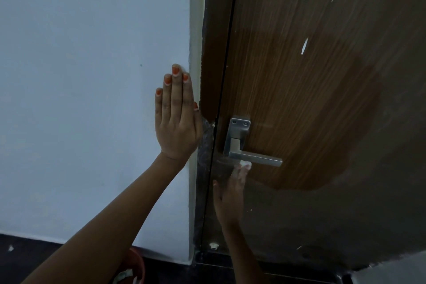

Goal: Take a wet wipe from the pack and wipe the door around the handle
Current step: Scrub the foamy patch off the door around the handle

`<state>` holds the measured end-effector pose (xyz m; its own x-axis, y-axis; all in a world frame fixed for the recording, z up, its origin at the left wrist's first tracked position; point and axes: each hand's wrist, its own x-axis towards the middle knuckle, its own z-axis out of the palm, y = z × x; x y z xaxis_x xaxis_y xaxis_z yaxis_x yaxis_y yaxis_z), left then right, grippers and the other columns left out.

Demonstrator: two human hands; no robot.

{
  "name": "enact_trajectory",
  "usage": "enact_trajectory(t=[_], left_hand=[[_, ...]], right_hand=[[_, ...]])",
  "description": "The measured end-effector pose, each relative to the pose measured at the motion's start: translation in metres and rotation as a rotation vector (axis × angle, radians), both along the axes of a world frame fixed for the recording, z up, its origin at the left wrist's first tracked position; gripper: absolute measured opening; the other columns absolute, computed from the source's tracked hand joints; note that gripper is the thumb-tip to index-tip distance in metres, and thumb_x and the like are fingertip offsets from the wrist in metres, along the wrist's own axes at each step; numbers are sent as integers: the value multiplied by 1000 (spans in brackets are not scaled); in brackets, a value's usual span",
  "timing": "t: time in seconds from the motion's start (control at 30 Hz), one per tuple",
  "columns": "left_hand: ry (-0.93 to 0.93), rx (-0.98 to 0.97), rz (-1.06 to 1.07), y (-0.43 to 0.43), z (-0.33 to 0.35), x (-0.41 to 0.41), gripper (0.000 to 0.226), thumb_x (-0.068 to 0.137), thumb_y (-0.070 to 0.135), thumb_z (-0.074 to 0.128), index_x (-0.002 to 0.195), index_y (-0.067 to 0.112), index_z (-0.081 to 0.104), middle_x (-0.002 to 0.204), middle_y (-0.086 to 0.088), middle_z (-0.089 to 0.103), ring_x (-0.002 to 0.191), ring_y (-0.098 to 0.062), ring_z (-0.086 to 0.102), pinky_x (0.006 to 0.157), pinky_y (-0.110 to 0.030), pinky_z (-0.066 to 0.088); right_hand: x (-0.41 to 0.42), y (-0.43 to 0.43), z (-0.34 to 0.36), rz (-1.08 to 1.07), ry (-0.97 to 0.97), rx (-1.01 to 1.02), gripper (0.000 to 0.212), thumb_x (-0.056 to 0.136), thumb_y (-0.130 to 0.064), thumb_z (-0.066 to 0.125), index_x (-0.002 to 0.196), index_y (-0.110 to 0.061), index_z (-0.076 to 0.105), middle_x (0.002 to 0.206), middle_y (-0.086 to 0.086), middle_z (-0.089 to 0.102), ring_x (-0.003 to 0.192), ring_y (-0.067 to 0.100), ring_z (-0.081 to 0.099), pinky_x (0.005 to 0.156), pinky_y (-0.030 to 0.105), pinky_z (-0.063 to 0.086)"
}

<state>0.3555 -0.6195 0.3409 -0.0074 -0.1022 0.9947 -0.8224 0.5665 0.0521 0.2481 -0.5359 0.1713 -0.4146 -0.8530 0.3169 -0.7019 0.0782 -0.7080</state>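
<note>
Two big surfaces fill the view: a brown door (pixel 311 99) at 3 o'clock and a pale wall (pixel 80 76) at 9 o'clock. The left hand (pixel 176 122) lies flat on the wall, fingers straight, grasping nothing. The right hand (pixel 229 193), blurred, reaches up from 6 o'clock with fingers stretched out. They press the white wipe (pixel 244 164) on the door, at 6 o'clock of the metal handle (pixel 242 145).

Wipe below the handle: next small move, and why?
Probably slide the wipe down-left. The right hand presses it just under the handle; the door looks wet-dark above and right of there, dull lower left.
</note>
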Motion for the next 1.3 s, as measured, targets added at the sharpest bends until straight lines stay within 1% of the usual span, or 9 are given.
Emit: enact_trajectory(t=[0.13,0.23,0.33,0.47,0.6,0.87,0.97,1.13,1.3], left_hand=[[3,3,0,-1,-3,-1,54,104,16,22,152,18,-4,158,9,-11,145,-10,-3,120,-29,5],[3,-11,1,-2,-3,0,54,104,17,22,152,17,-4,158,8,-11,145,-10,-3,120,-29,5],[8,-13,8,-3,-3,0,54,104,18,21,152,18,-4,158,9,-11,145,-10,-3,120,-29,5],[18,-17,-30,-2,-3,0,54,104,17,21,152,17,-3,158,7,-10,146,-11,-1,120,-30,7],[6,-25,-5,-3,-4,0,56,103,16,24,152,16,-2,158,6,-9,146,-12,0,120,-31,7],[3,-26,-12,-3,-4,0,61,99,13,29,152,16,-3,158,6,-9,146,-12,-1,120,-31,7],[4,-22,-5,-3,-3,0,67,95,10,34,152,16,-3,158,6,-9,146,-12,-1,120,-31,8],[3,-27,-8,-3,-3,0,63,98,12,30,152,16,-3,158,6,-9,146,-12,-1,120,-31,7],[-7,-22,-14,-3,-3,0,60,100,13,26,152,16,-4,158,6,-11,146,-12,-2,120,-30,6]], right_hand=[[-7,-13,1,19,280,-8,73,82,-31,67,136,5,34,139,30,38,129,38,23,100,55,27],[-15,-12,-2,179,479,21,74,80,-28,72,137,1,36,142,23,39,132,35,25,112,44,19],[-26,-9,-5,328,621,53,69,84,-28,65,140,-4,32,148,12,27,135,29,27,113,37,-6],[-52,-1,-7,184,689,51,53,90,-35,44,133,-3,45,142,11,34,129,26,39,115,35,12],[-60,3,-2,53,606,57,64,100,-42,12,128,2,49,132,22,51,125,33,44,113,33,5],[-64,4,-27,357,903,200,59,89,-32,38,139,-1,30,149,9,28,143,17,-1,111,34,1],[-88,8,-27,272,960,178,55,100,-30,8,146,0,0,155,13,12,141,22,3,111,35,2],[-94,8,-12,180,764,150,55,101,-36,4,133,-4,34,147,12,34,142,13,-9,114,34,4],[-76,1,-34,371,900,167,59,100,-37,7,145,-7,-17,156,9,-1,140,18,12,112,34,1]])
